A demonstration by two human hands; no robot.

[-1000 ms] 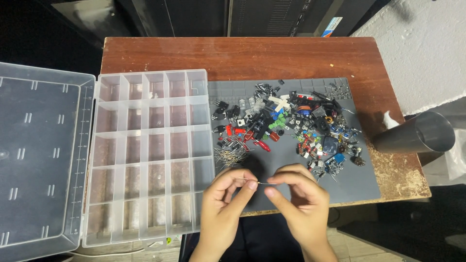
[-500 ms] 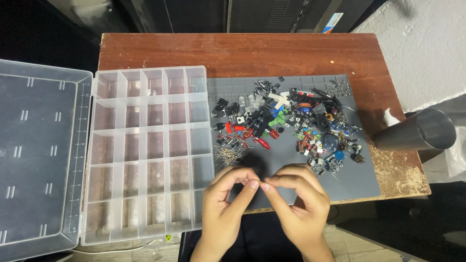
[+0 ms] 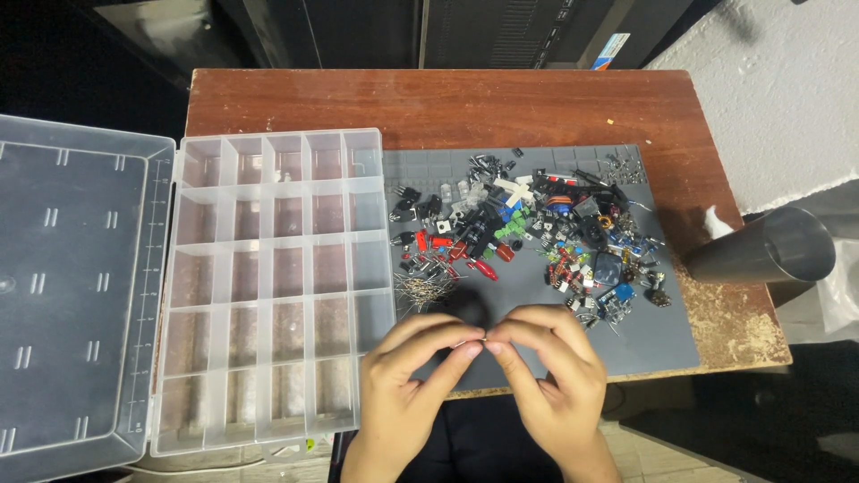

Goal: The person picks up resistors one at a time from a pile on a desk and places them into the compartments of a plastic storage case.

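Over the grey mat [image 3: 644, 344], left hand [image 3: 407, 380] and right hand [image 3: 550, 376] fingers pinch one tiny part [image 3: 481, 342].

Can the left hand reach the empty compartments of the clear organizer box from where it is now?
Probably yes. The left hand sits just beside the clear organizer box, whose lid lies fully open. Nothing stands between them, though its fingertips now pinch a tiny part together with the right hand.

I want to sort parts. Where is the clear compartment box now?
In the head view, the clear compartment box lies open on the table's left side, beside the grey mat.
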